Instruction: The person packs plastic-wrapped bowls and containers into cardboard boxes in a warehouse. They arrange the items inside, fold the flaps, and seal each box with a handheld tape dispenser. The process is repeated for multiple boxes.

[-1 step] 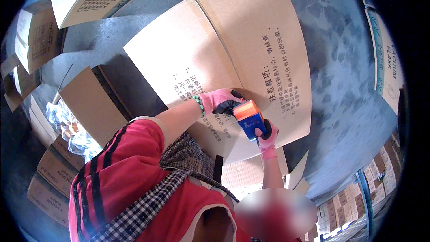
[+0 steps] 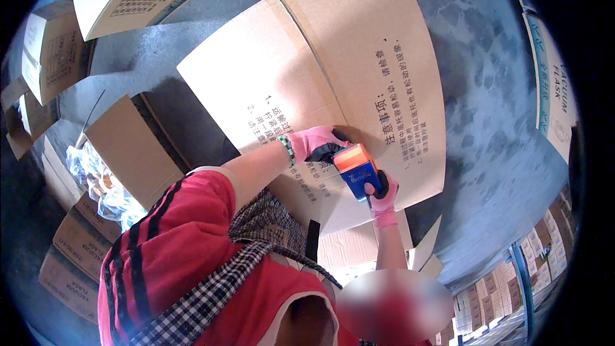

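A large closed cardboard box [image 2: 359, 57] with black printing lies in front of me, its two top flaps meeting at a centre seam. My left hand [image 2: 315, 144], in a pink glove with a green bead bracelet at the wrist, presses flat on the box near the seam's near end. My right hand [image 2: 382, 197], also in a pink glove, grips a tape dispenser [image 2: 356, 170] with an orange top and blue body. The dispenser rests against the box top, right beside my left hand.
An open carton [image 2: 128, 147] with plastic-wrapped goods inside stands at the left. More printed cartons [image 2: 54, 57] are stacked at the far left and top. A flat printed carton [image 2: 554, 90] lies at the right on the grey-blue floor [image 2: 500, 173]. Stacked boxes [image 2: 544, 263] fill the lower right.
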`<state>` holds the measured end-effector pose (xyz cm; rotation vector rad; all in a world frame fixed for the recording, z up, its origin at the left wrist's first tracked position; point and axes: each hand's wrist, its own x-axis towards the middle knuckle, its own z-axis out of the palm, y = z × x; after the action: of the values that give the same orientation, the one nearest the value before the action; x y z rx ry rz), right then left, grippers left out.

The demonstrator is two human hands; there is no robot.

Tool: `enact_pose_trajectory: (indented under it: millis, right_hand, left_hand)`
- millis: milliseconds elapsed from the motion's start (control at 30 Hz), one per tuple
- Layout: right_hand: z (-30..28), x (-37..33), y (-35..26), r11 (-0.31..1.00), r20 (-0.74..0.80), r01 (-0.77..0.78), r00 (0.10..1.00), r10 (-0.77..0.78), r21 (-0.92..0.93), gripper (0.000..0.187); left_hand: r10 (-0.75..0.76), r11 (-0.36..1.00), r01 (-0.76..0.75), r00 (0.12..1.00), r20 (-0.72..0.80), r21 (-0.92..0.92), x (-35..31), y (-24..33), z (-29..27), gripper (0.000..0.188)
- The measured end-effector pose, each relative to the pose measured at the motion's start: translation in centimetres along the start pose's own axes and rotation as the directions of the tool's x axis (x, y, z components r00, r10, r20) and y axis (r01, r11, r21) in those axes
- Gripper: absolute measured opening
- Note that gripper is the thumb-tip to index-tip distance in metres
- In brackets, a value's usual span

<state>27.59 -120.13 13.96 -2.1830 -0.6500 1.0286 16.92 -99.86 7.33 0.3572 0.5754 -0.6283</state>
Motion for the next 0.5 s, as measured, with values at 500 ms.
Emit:
enact_pose_trajectory:
  millis: [500]
  right_hand:
    - [-0.4,5.0,-8.7,0.959,0.031,0.162,0.987,-0.16,-0.233,0.049]
  left_hand:
    - [0.726,0.557,0.15,0.39,-0.567,0.817,-13.9,20.2,-6.8,0.013]
